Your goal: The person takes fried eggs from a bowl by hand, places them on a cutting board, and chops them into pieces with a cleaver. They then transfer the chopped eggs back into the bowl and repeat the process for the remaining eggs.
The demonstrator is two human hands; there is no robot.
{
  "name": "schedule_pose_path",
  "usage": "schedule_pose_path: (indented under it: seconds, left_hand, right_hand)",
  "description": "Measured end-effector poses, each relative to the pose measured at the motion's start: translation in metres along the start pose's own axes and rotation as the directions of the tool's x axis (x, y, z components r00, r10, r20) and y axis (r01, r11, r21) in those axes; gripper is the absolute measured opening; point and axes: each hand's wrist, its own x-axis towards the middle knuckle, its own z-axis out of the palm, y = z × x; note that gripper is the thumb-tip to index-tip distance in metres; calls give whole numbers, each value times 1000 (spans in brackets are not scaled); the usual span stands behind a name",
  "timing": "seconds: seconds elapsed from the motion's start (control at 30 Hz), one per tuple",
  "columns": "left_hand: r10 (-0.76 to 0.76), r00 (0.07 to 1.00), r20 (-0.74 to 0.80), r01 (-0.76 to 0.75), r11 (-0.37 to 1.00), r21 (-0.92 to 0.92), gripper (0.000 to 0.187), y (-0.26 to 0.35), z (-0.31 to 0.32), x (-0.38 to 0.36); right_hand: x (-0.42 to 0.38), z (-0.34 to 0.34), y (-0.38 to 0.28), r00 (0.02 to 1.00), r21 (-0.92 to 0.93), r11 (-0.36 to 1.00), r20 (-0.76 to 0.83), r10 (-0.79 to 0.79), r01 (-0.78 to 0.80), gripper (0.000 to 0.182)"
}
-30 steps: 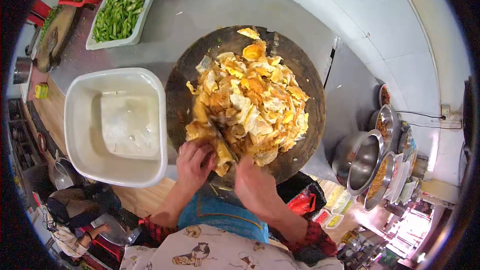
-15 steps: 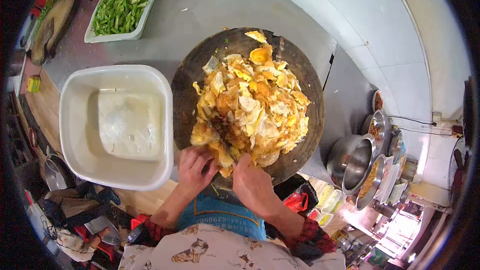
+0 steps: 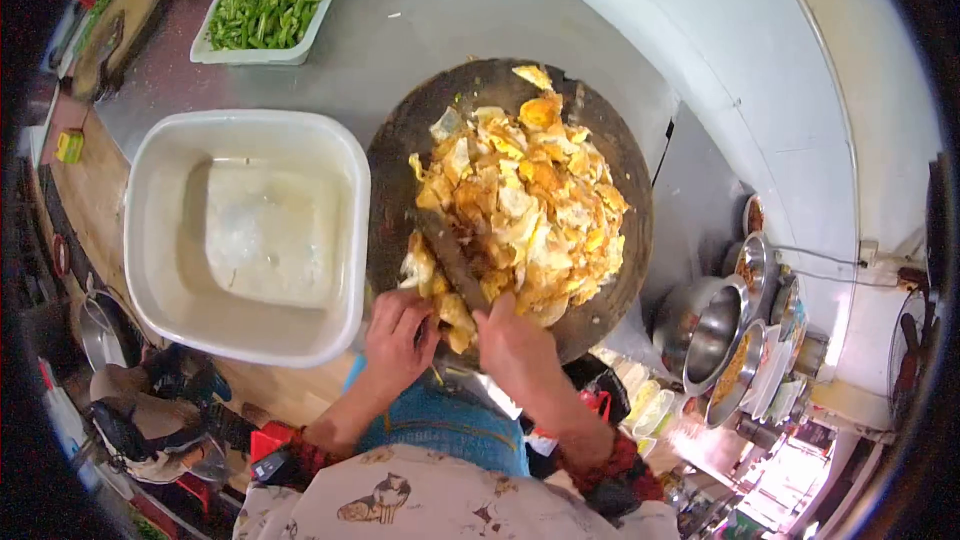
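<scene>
A big heap of cut fried egg [image 3: 520, 200], yellow, white and browned, covers much of a round dark wooden chopping block [image 3: 400, 155]. My right hand [image 3: 515, 342] is closed around the handle end of a cleaver [image 3: 452, 262]. Its dark blade points up and left, between the main heap and a few pieces at the lower left. Curled fingers of my left hand [image 3: 402, 335] press on those egg pieces at the near left edge of the block, close beside the blade. My palm hides part of what they hold.
Left of the block stands a white plastic tub [image 3: 140, 240] with a little liquid. Sliced green peppers [image 3: 275, 0] fill a white tray behind. Steel bowls [image 3: 690, 330] stand at right by the tiled wall [image 3: 790, 110]. Another person [image 3: 150, 430] sits at the lower left.
The cleaver blade, half buried among the egg before, now shows more clearly along the heap's left side. My left hand stays at the egg pieces. The whole view has shifted slightly.
</scene>
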Motion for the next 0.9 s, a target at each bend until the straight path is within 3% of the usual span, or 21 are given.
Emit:
schedule_pose_path:
  seconds: [0.07,0.13,0.27,0.37,0.4,0.47,0.5,0.63,0.77,0.8,0.83,0.9]
  left_hand:
    - [1,1000,8,-1,1000,7,27,1,2,7]
    - [-67,998,10,67,998,9,25,5,1,1]
    - [-54,996,-71,54,999,-10,26,10,-1,-3]
    - [-46,991,-127,47,999,4,23,13,-1,-20]
    - [-53,984,-167,52,999,-14,22,17,-3,-23]
    - [-62,974,-218,58,998,-24,21,18,-3,-32]
    - [-70,975,-210,67,998,-23,22,16,-3,-40]
    - [-142,964,-224,152,988,26,23,25,3,-61]
    - [-159,957,-244,182,980,75,25,29,10,-67]
    - [-173,949,-263,197,978,67,25,30,12,-69]
    - [-182,942,-281,206,977,60,25,31,15,-69]
    - [-182,938,-295,213,974,79,25,32,21,-68]
  right_hand:
    - [6,-9,12,997,37,997,-29,-65,67,27]
    - [-7,-27,8,999,34,999,-39,-27,29,27]
    - [-26,-70,22,973,-24,997,-220,-72,68,28]
    - [-32,-93,37,956,-68,953,7,-295,295,24]
    - [-29,-88,41,952,-72,949,14,-305,306,24]
    - [-19,-69,49,850,-218,827,30,-525,519,28]
    - [-2,-67,38,893,-130,888,156,-422,442,32]
    - [38,-38,64,853,-213,828,182,-488,519,31]
    - [22,-78,52,881,-166,870,186,-436,465,30]
    - [11,-85,50,899,-164,885,118,-421,436,30]
    - [5,-88,50,914,-160,900,45,-403,405,29]
    - [15,-69,50,907,-173,890,71,-416,422,25]
